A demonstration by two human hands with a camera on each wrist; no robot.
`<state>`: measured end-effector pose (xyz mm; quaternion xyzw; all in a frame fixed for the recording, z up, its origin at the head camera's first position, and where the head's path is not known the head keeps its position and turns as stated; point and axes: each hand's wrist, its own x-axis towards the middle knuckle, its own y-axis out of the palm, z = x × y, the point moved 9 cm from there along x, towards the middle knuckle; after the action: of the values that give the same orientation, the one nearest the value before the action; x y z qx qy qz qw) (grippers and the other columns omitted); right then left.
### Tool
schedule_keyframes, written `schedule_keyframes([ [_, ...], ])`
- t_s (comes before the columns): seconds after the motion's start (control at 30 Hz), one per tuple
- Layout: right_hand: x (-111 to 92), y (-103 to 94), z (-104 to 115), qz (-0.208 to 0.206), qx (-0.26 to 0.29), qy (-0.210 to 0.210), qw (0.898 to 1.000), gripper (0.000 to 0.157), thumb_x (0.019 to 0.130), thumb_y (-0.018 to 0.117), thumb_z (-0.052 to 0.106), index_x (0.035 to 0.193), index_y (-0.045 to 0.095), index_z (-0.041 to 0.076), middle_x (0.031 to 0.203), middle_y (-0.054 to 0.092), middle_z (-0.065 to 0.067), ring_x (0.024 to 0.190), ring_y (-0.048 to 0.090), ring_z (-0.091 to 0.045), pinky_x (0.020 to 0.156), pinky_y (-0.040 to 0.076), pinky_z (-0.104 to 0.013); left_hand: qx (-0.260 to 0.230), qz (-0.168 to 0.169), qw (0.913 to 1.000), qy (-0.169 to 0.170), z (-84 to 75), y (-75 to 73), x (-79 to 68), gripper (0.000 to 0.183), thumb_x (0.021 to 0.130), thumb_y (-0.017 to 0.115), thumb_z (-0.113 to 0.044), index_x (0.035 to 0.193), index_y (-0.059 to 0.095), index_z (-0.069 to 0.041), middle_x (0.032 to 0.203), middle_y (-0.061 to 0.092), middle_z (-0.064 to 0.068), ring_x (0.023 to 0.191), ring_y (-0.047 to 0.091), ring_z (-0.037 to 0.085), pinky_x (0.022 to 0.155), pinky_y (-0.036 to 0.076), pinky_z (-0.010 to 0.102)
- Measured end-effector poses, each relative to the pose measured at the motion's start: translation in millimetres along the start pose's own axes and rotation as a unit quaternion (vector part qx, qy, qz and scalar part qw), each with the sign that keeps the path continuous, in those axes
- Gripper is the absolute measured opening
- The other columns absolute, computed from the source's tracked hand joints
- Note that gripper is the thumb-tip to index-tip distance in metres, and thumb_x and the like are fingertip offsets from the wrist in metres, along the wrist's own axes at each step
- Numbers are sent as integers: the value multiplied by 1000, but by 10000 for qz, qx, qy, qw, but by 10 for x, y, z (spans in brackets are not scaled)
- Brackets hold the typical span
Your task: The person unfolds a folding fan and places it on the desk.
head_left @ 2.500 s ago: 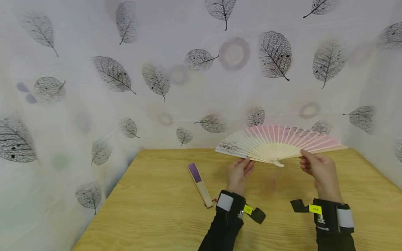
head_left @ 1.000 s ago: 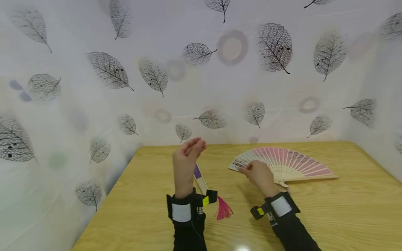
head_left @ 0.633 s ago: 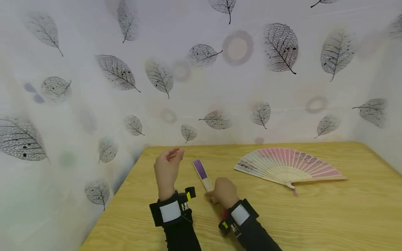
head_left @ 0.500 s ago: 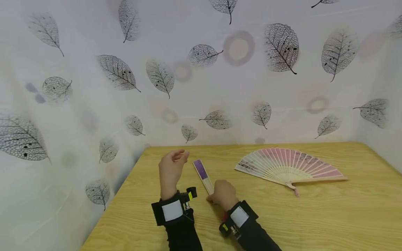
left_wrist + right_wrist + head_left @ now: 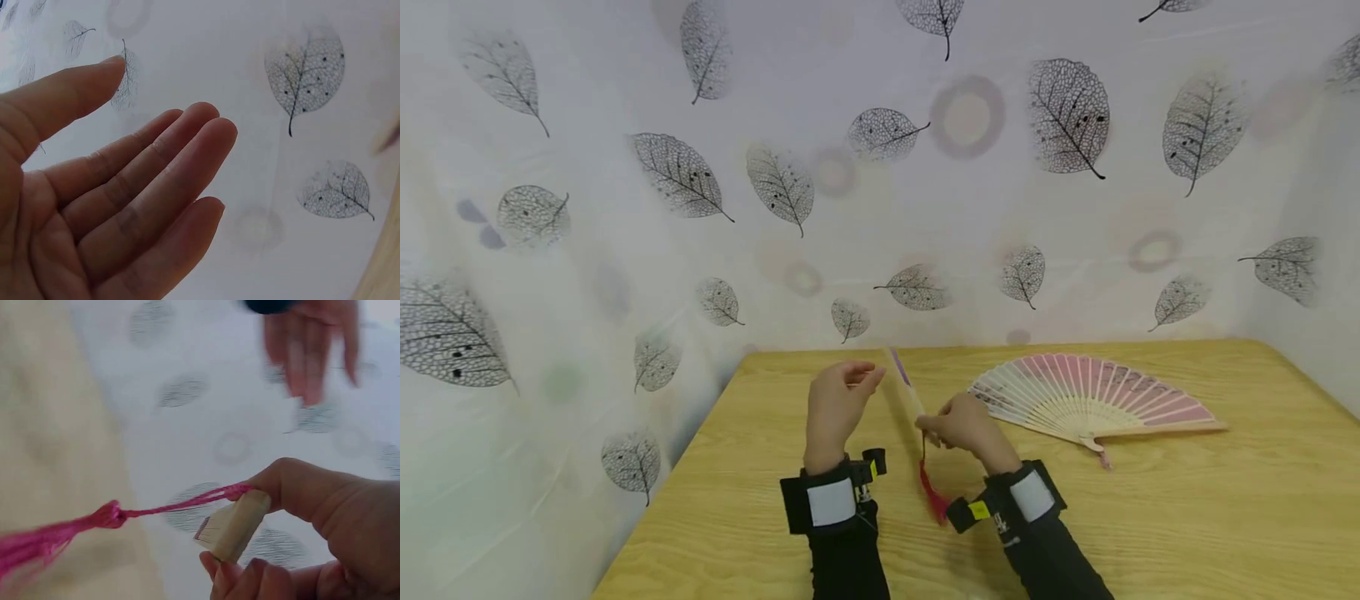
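My right hand [image 5: 966,429] pinches the handle end of a folded hand fan [image 5: 914,398] between thumb and fingers. Raised off the table, the fan points away and slightly left, with a purple panel toward its far end. A pink-red tassel [image 5: 931,492] hangs from the gripped end; its knot [image 5: 111,514] and cord show close up in the right wrist view. Left of the fan's far part is my left hand [image 5: 841,412], in the air and holding nothing. Its fingers [image 5: 181,169] are loosely extended in the left wrist view, thumb apart.
A spread pink and white fan [image 5: 1090,400] lies on the wooden table [image 5: 1150,517] at the right, its small tassel [image 5: 1105,460] toward me. A white curtain with leaf prints [image 5: 1071,117] closes off the back and sides.
The spread fan was held by both hands, then laid down at the right. My right hand moved left to the folded fan and lifted it; my left hand has drawn nearer to it.
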<state>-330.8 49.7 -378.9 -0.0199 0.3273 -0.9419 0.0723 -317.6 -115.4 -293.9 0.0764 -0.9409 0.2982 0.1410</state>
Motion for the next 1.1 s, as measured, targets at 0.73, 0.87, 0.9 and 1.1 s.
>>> schedule_keyframes([
  [0.73,-662,-755,762,-1285,-144,-1541,9796,38,79,63,38,99,60,7,86,64,-6,77,58,-15,67,53,-34,-3585,1477,9215,247,-530,552,-137,38,82,61,-21,112,60,1,109,60,20,87,62,22,76,54,31],
  [0.87,-730,-958,718,-1775,233,-1512,9722,35,81,62,30,104,62,4,88,68,-14,79,63,-20,70,55,-41,-4023,1521,9025,216,-634,688,-178,38,82,61,-17,114,58,3,112,58,20,89,61,20,80,53,30],
  [0.9,-749,-1001,714,-1895,210,-1510,9700,33,82,62,28,104,62,4,87,68,-15,78,63,-21,69,55,-42,-4027,1480,9029,262,-663,707,-187,38,82,61,-16,114,58,3,113,59,20,88,61,19,80,53,31],
  [1.1,-785,-1093,712,-2080,-303,-1472,9665,17,82,61,19,87,60,4,82,68,-15,72,62,-21,58,52,-37,-2967,844,9482,756,-790,659,-204,30,81,62,-19,106,64,-3,105,65,15,86,61,13,77,53,29],
])
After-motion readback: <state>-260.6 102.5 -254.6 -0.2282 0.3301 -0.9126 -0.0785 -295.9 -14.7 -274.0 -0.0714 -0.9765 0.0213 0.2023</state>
